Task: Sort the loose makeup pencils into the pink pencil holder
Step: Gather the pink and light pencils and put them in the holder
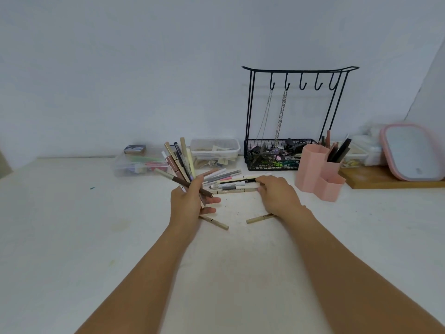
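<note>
Against wall on white counter (72, 213): black wire hook rack (298, 75) with two hanging chains (280, 114), clear plastic boxes (215, 149), pink-framed mirror (413, 151) on wooden board (385, 180).

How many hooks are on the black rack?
5, all in a row under the top bar of the black rack: hooks. None looks hidden.

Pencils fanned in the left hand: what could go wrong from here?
The bundle of pencils splays loosely in the left hand, so some may slip out. The right hand grips table pencils near the pink holder; a careless sweep might tip it.
</note>
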Demonstrator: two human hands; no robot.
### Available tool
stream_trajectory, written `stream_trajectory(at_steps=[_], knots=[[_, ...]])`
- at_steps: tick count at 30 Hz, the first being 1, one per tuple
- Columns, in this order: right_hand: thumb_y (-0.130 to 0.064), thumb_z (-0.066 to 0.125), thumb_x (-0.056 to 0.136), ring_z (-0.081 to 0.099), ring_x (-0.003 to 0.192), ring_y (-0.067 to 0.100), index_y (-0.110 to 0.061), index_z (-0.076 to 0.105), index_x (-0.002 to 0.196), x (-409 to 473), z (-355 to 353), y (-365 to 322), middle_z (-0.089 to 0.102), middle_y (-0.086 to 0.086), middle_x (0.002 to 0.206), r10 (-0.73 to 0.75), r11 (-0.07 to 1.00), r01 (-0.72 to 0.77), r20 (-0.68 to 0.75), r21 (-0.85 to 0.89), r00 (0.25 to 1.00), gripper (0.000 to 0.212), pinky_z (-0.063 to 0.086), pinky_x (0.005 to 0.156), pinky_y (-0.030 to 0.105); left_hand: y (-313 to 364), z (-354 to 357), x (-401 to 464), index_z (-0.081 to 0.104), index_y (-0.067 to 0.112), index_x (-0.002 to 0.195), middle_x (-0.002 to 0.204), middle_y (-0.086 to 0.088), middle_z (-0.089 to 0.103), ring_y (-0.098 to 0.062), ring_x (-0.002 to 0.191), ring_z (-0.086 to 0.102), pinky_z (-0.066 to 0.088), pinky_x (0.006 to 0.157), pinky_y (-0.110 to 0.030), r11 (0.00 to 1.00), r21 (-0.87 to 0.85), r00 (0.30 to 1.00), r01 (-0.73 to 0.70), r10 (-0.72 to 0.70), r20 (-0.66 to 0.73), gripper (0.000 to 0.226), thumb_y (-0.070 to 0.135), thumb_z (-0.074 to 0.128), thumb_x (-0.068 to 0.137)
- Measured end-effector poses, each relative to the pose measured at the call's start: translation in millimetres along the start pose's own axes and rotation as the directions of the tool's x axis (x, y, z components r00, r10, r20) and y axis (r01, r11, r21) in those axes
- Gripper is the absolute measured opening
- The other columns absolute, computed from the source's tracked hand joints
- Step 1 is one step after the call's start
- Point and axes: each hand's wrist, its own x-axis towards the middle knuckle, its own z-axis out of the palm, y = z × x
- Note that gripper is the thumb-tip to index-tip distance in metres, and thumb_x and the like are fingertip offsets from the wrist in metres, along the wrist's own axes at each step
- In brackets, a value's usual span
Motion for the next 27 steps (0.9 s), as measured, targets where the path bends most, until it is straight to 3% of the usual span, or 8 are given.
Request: stream_trajectory(at_steps=[3,6,9,12,15,18,21,27], knots=[[-0.018,0.054,0.097,0.056,0.1,0.027,-0.022,0.071,0.111,0.8,-0.6,0.1,0.063,0.003,0.11,0.033,0.999,-0.033,-0.007,0.028,0.999,0.022,0.051,0.084,0.042,-0.2,-0.4,1.4,0.063,0.007,0.09,0.068,-0.011,0.072,-0.028,0.074,0.077,0.055,0.045,-0.029,1.0,-0.019,1.0,0.008,-0.008,0.021,0.022,0.027,0.061,0.1],[-0.017,0.06,0.094,0.058,0.091,0.023,-0.019,0.073,0.101,0.1,-2.9,-0.8,0.064,0.003,0.1,0.053,0.997,-0.052,-0.021,0.063,0.998,0.014,0.052,0.081,0.04,-1.6,0.4,2.1,0.065,0.007,0.091,0.062,-0.007,0.069,-0.021,0.061,0.073,0.054,0.045,-0.028,1.0,0.002,0.999,0.012,-0.012,0.041,0.018,0.022,0.061,0.1],[-0.019,0.064,0.092,0.057,0.092,0.022,-0.02,0.07,0.099,-1.4,-5.4,-1.0,0.06,0.002,0.098,0.057,0.994,-0.054,-0.03,0.092,0.998,0.009,0.051,0.081,0.04,-3.2,-0.5,3.2,0.062,0.01,0.089,0.054,-0.003,0.053,-0.015,0.044,0.051,0.037,0.039,-0.024,0.998,0.065,0.999,-0.009,0.006,0.05,0.015,0.022,0.065,0.098],[-0.019,0.064,0.093,0.056,0.097,0.023,-0.02,0.068,0.105,-2.7,-6.3,0.1,0.057,0.002,0.101,0.033,0.996,-0.034,0.011,0.086,0.999,0.013,0.05,0.083,0.038,-5.1,-2.7,5.9,0.058,0.016,0.086,0.055,-0.001,0.041,-0.013,0.043,0.037,0.027,0.039,-0.023,0.998,0.055,0.998,-0.015,0.012,0.06,0.019,0.027,0.068,0.098],[-0.02,0.063,0.094,0.056,0.097,0.022,-0.019,0.069,0.114,-3.1,-7.9,-0.8,0.057,0.003,0.104,0.033,0.998,-0.035,0.024,0.06,0.999,0.021,0.05,0.084,0.036,-5.0,-4.9,6.9,0.055,0.015,0.09,0.057,0.001,0.041,-0.012,0.044,0.038,0.027,0.039,-0.022,1.0,0.022,0.999,-0.013,0.012,0.049,0.021,0.029,0.069,0.097],[-0.017,0.062,0.094,0.053,0.085,0.018,-0.016,0.072,0.107,-2.3,-8.3,-0.6,0.052,-0.001,0.094,0.029,0.997,-0.03,0.021,0.066,0.999,0.016,0.044,0.074,0.03,-5.6,-6.3,7.3,0.061,0.016,0.092,0.058,0.003,0.044,-0.011,0.046,0.043,0.03,0.04,-0.023,1.0,0.01,0.998,-0.026,0.025,0.053,0.015,0.027,0.071,0.096],[-0.015,0.063,0.093,0.053,0.082,0.017,-0.014,0.072,0.101,-3.2,-9.1,2.1,0.054,-0.002,0.093,0.033,0.995,-0.033,0.006,0.089,0.999,0.012,0.039,0.071,0.028,-7.4,-6.3,8.4,0.066,0.019,0.091,0.06,0.003,0.039,-0.011,0.048,0.034,0.025,0.044,-0.024,0.999,0.019,0.998,-0.034,0.033,0.057,0.011,0.027,0.074,0.093],[-0.013,0.065,0.092,0.06,0.084,0.019,-0.015,0.07,0.094,-3.0,-20.7,4.9,0.067,0.003,0.093,0.05,0.966,-0.033,-0.057,0.257,0.997,0.006,0.044,0.067,0.024,-7.9,-5.5,10.0,0.062,0.012,0.095,0.057,0.003,0.04,-0.013,0.047,0.031,0.028,0.043,-0.025,1.0,0.003,1.0,-0.009,0.009,0.018,0.037,0.038,0.084,0.081]])
